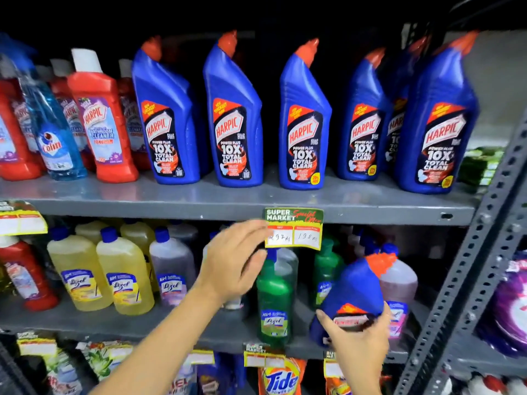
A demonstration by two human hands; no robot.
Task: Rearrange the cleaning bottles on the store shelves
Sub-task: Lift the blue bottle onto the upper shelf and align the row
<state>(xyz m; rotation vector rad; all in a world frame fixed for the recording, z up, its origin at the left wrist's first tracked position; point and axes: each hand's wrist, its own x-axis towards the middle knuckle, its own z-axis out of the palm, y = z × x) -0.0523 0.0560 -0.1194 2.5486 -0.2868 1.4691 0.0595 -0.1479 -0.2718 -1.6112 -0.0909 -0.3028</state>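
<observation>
Five blue Harpic bottles (238,121) front the top shelf (228,205), gaps between them (room for one more). Left hand (235,260) hangs spread and empty by the price tag (293,228). Right hand (359,336) clasps a tilted Harpic bottle (358,289) low — likely bound upward, clear of the shelf lip.

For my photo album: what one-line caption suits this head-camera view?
Right hand holds a blue Harpic bottle below the Harpic row; left hand reaches toward the price tag.
</observation>
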